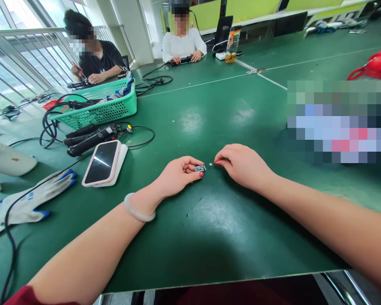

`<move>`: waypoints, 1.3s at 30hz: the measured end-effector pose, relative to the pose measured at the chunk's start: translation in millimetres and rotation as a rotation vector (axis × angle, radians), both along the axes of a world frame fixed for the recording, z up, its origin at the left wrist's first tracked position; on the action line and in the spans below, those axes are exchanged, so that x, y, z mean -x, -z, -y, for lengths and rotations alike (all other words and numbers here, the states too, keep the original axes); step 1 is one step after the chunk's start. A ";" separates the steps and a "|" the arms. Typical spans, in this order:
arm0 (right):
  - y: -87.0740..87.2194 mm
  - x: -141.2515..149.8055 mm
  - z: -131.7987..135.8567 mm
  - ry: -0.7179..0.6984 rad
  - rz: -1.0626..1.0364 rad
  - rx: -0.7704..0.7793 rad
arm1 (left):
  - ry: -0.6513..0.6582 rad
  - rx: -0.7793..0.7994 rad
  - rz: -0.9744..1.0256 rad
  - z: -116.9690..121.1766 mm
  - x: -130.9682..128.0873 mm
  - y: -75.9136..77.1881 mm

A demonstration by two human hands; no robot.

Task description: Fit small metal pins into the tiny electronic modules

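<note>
My right hand [246, 164] pinches a small strip [211, 164], its pale end pointing left, near the circuit board [200, 168] my left hand [175, 177] grips.

The left hand [178, 176] pinches a small blue-grey circuit board [200, 168] just left of the right hand's [244, 164] tiny, whitish piece [211, 164].

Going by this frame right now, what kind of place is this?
Probably an electronics workshop: the left hand holds a small circuit board, and a green basket of cables sits on a shared green worktable.
</note>
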State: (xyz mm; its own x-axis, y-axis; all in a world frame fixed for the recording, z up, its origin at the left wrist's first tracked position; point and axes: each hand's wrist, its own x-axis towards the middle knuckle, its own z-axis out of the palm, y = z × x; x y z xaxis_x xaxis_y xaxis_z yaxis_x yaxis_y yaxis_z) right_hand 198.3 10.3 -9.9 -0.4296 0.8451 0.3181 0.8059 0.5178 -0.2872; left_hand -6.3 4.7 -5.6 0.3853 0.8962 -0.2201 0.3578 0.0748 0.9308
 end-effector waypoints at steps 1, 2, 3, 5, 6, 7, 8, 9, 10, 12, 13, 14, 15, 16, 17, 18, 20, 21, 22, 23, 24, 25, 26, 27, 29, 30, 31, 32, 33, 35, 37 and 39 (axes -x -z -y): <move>-1.3 1.8 2.0 0.004 -0.050 -0.006 | 0.000 0.000 0.005 0.1 -0.4 0.2; -2.4 4.0 4.3 -0.013 -0.089 -0.007 | 0.001 0.000 0.010 0.3 -0.8 0.3; -3.2 6.5 6.5 -0.041 -0.111 -0.005 | 0.002 -0.002 0.016 0.6 -1.2 0.3; -3.3 12.0 10.3 -0.088 -0.118 -0.006 | 0.009 -0.006 0.023 1.2 -1.8 -0.2; -2.8 14.5 11.6 -0.105 -0.116 -0.008 | 0.014 -0.009 0.021 1.5 -2.1 -0.6; -2.0 16.6 12.4 -0.116 -0.112 -0.012 | 0.020 -0.013 0.015 1.8 -2.2 -1.0; -1.0 18.3 12.7 -0.123 -0.109 -0.017 | 0.028 -0.016 0.007 2.0 -2.2 -1.4; 0.0 19.5 12.8 -0.127 -0.104 -0.024 | 0.035 -0.020 0.001 2.2 -2.2 -1.7; 0.9 20.2 12.5 -0.133 -0.098 -0.031 | 0.042 -0.023 -0.004 2.2 -2.0 -1.8; 2.3 20.7 11.9 -0.143 -0.086 -0.046 | 0.051 -0.028 -0.008 2.1 -1.8 -1.5; 2.6 20.7 11.7 -0.147 -0.079 -0.052 | 0.053 -0.029 -0.007 1.9 -1.6 -1.2; 2.8 20.5 11.6 -0.147 -0.073 -0.057 | 0.053 -0.031 -0.004 1.8 -1.6 -1.0; 2.8 20.2 11.6 -0.146 -0.070 -0.060 | 0.053 -0.032 -0.001 1.7 -1.6 -0.7; 2.6 19.8 11.7 -0.144 -0.069 -0.061 | 0.051 -0.032 0.004 1.7 -1.7 -0.6; 2.3 19.3 11.9 -0.142 -0.072 -0.062 | 0.048 -0.029 0.009 1.6 -1.8 -0.4; 2.0 18.6 12.0 -0.140 -0.079 -0.061 | 0.040 -0.023 0.016 1.6 -1.8 -0.4; 1.7 17.0 12.2 -0.133 -0.098 -0.055 | 0.013 -0.002 0.038 1.5 -1.8 -0.3; 1.7 16.1 12.1 -0.127 -0.102 -0.052 | -0.003 0.010 0.051 1.4 -1.6 -0.3; 2.0 15.2 12.0 -0.119 -0.101 -0.050 | -0.019 0.019 0.064 1.2 -1.4 -0.3; 2.4 14.5 11.9 -0.110 -0.095 -0.048 | -0.031 0.024 0.075 0.9 -1.1 -0.3; 2.9 13.9 11.8 -0.102 -0.085 -0.047 | -0.038 0.025 0.085 0.7 -0.9 -0.3; 3.4 13.6 11.7 -0.095 -0.076 -0.047 | -0.040 0.025 0.089 0.4 -0.7 -0.5; 4.0 13.6 11.6 -0.088 -0.068 -0.046 | -0.037 0.023 0.088 0.3 -0.7 -0.8; 4.5 13.8 11.6 -0.085 -0.063 -0.044 | -0.032 0.024 0.085 0.3 -0.7 -1.2; 5.3 14.9 11.8 -0.084 -0.059 -0.044 | -0.019 0.033 0.085 0.7 -1.2 -2.2; 5.5 15.6 12.0 -0.085 -0.060 -0.046 | -0.015 0.042 0.094 1.0 -1.4 -2.7; 5.7 16.3 12.2 -0.085 -0.062 -0.051 | -0.012 0.053 0.113 1.3 -1.7 -3.1; 5.9 17.0 12.4 -0.086 -0.064 -0.058 | -0.008 0.069 0.140 1.6 -1.8 -3.5; 6.1 17.7 12.6 -0.086 -0.064 -0.067 | -0.003 0.088 0.172 1.9 -1.9 -3.7; 6.6 19.0 12.9 -0.089 -0.056 -0.096 | 0.014 0.125 0.232 2.3 -1.6 -4.0; 7.2 20.4 13.0 -0.099 -0.036 -0.135 | 0.032 0.142 0.258 2.6 -1.3 -4.4; 7.9 21.9 12.9 -0.114 -0.003 -0.178 | 0.042 0.137 0.247 3.0 -1.1 -5.2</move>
State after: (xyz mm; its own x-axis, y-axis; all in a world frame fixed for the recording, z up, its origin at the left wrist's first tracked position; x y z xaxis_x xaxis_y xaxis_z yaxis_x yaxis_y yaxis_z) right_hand 176.4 -2.5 -17.8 -0.5183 0.7212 0.4596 0.7383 0.6486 -0.1852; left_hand -5.2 1.8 -0.4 0.4784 0.8467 -0.2330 0.1265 0.1961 0.9724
